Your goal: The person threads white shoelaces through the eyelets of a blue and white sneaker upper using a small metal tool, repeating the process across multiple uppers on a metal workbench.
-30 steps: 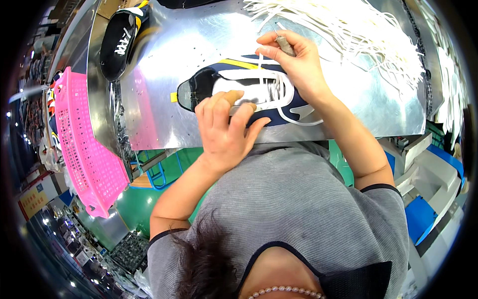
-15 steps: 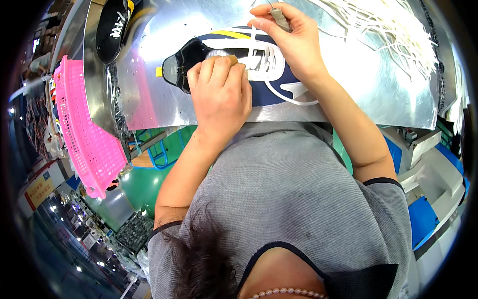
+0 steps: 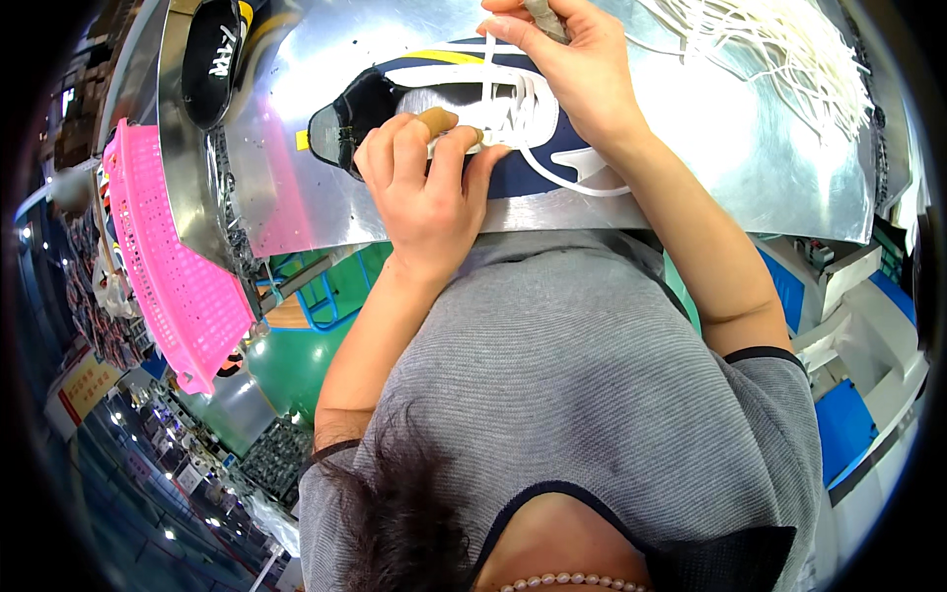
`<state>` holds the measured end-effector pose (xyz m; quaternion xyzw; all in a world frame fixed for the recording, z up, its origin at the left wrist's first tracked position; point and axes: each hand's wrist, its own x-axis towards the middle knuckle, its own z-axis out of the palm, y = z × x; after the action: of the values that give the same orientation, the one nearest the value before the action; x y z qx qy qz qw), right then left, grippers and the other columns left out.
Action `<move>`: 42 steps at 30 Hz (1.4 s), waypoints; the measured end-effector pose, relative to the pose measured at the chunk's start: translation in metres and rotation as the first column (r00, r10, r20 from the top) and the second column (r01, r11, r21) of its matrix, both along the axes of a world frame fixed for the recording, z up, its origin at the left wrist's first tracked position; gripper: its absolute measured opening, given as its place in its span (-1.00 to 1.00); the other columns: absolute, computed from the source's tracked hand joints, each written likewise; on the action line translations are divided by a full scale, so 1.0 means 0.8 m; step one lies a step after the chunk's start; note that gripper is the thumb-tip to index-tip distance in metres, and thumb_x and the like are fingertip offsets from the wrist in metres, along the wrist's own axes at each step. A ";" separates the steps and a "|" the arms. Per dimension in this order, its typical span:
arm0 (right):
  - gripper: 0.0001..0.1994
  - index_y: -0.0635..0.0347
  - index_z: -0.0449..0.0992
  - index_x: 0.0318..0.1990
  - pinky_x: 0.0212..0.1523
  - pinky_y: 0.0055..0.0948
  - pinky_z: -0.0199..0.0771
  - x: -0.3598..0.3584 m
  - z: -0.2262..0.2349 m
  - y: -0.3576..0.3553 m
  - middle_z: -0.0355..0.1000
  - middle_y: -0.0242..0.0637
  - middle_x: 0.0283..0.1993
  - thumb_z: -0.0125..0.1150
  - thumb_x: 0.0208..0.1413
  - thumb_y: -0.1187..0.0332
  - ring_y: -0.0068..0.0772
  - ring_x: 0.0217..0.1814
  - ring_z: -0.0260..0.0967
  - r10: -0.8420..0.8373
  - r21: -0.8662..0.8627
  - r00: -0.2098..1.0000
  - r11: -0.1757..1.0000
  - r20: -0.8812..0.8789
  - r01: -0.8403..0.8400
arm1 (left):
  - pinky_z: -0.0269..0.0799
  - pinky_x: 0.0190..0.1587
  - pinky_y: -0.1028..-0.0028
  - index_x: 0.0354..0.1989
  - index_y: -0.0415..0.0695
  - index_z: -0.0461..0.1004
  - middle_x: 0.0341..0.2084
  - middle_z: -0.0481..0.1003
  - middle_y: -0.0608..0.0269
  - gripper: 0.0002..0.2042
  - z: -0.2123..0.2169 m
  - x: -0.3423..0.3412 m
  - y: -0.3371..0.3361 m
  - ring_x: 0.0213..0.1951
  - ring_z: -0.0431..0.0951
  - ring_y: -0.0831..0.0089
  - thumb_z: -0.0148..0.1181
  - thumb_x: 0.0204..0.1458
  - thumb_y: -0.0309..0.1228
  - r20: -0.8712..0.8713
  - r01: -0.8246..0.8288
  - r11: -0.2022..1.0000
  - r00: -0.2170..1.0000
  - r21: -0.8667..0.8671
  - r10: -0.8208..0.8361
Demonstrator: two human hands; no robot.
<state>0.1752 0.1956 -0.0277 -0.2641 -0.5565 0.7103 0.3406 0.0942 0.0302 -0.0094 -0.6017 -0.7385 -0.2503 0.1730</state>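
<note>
A navy shoe [image 3: 528, 176] with white and yellow trim lies on its side on the metal table, its dark opening to the left. My left hand [image 3: 424, 192] grips it by the eyelet edge, fingers curled over the white laced part; a tan cover wraps a fingertip. Above the shoe my right hand [image 3: 587, 74] pinches a white shoelace [image 3: 488, 69] pulled taut upward from the lacing. A small tool with a grey wrapped handle [image 3: 546, 20] is also tucked in that hand. The lace's other end loops down at the shoe's right side.
A heap of loose white shoelaces [image 3: 779, 59] covers the table's far right. Another black shoe [image 3: 212, 64] lies at the far left. Beside the metal table [image 3: 326, 217] hangs a pink plastic basket [image 3: 173, 257]. White and blue equipment [image 3: 848, 395] stands at the right.
My right hand has moved slightly up and left with the lace, and the tool's thin tip has left the view. My left hand has shifted left and its fingers have spread a little.
</note>
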 end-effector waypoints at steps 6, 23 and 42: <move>-0.86 0.29 0.57 -0.12 -0.18 -0.65 0.41 -0.001 0.000 0.002 0.52 -0.44 -0.27 0.28 0.18 0.49 -0.71 -0.24 0.40 -0.001 -0.020 0.999 1.000 -0.046 0.000 | 0.27 -0.07 0.26 -0.33 -0.07 0.55 -0.21 0.50 0.28 -0.78 -0.011 -0.012 0.007 -0.10 0.43 0.20 0.47 -0.14 -0.39 0.018 0.036 0.997 0.999 0.074 -0.038; -0.85 0.24 0.63 -0.16 -0.11 -0.62 0.48 -0.003 -0.008 0.003 0.60 -0.37 -0.27 0.33 0.12 0.43 -0.65 -0.20 0.51 0.054 0.140 0.995 0.989 -0.082 -0.043 | 0.52 -0.16 0.41 0.04 -0.28 0.38 -0.17 0.57 0.02 -0.69 0.045 -0.015 0.008 -0.20 0.64 0.33 0.25 0.17 -0.48 0.923 -0.010 0.994 0.372 -0.105 0.101; -0.89 0.28 0.60 -0.24 -0.19 -0.63 0.43 -0.006 0.036 -0.011 0.53 -0.44 -0.34 0.28 0.15 0.43 -0.68 -0.28 0.42 0.320 -0.043 0.941 0.948 0.111 -0.317 | 0.42 -0.24 0.47 -0.01 -0.20 0.52 -0.28 0.58 0.25 -0.63 0.029 -0.044 0.025 -0.31 0.49 0.51 0.36 0.09 -0.25 0.910 -0.075 0.985 0.376 -0.158 0.175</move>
<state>0.1707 0.1864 0.0009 -0.2159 -0.6023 0.7460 0.1850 0.0593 0.0504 0.0140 -0.3120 -0.7641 -0.4939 -0.2736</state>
